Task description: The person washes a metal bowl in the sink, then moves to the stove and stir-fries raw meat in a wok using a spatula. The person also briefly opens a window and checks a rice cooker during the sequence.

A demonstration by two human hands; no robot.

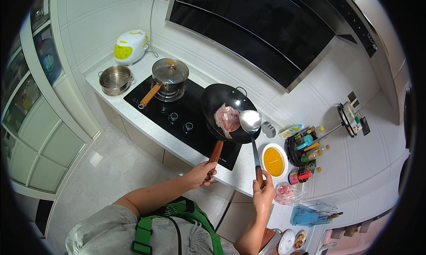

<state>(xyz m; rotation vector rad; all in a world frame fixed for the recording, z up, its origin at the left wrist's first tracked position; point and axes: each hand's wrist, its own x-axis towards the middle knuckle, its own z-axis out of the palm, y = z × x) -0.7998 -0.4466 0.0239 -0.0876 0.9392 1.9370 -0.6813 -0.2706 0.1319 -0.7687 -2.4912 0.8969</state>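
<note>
My left hand (203,174) grips the wooden handle (216,151) of a black wok (213,97), which sits over the right side of the gas hob. Inside the wok lies a flat piece of raw, pinkish meat (227,119). In my right hand (263,191) is a metal wok spatula (250,121) with a wooden grip. Its broad blade hangs over the wok's right side, near the meat; whether it touches the wok I cannot tell. Beside the spatula's shaft, a white bowl (263,155) of orange-yellow liquid stands on the counter.
A lidded saucepan (170,72) occupies the left burner, its handle toward me. Farther left are a steel steamer pot (115,80) and a rice cooker (131,47). Bottles (308,156) and bagged raw meat (285,192) line the right counter. A range hood (253,32) overhangs the back.
</note>
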